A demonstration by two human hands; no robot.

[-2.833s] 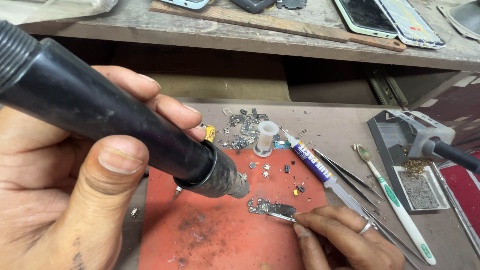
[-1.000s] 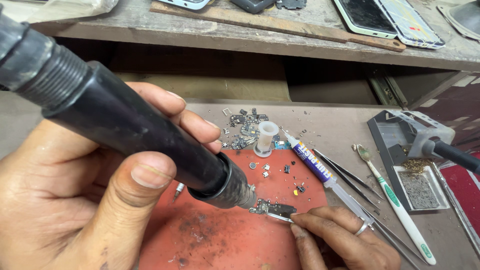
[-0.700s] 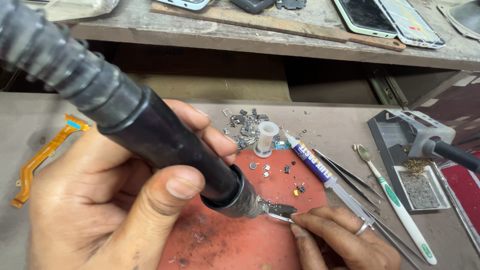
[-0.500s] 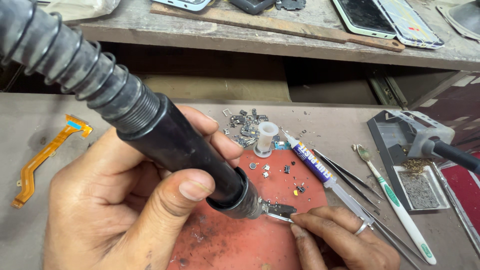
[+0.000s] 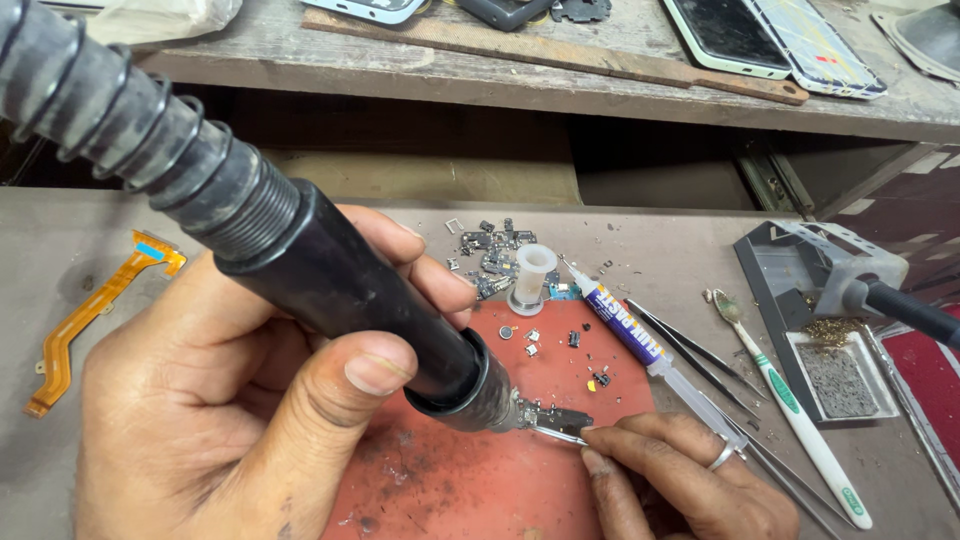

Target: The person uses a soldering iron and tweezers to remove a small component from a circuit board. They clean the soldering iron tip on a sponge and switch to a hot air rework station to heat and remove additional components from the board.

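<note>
My left hand [image 5: 250, 400] grips a thick black hot-air tool [image 5: 340, 290] with a ribbed hose, its metal nozzle pointing down at a small dark circuit part [image 5: 555, 418] on the red mat [image 5: 470, 485]. My right hand [image 5: 680, 480], with a ring on one finger, pinches thin tweezers [image 5: 556, 434] whose tips touch that part, right beside the nozzle. The nozzle's tip is almost against the part.
On the grey bench lie a flux syringe [image 5: 628, 330], a white cap [image 5: 532, 278], scattered tiny components [image 5: 490, 250], spare tweezers [image 5: 690, 350], a toothbrush [image 5: 790, 410], a soldering-iron stand [image 5: 830, 300] and an orange flex cable [image 5: 90, 310]. Phones [image 5: 770, 35] rest on the wooden shelf behind.
The hot-air tool has swung more upright and slid forward, showing more ribbed hose; its nozzle came down close to the part. My right hand stayed put with the tweezers.
</note>
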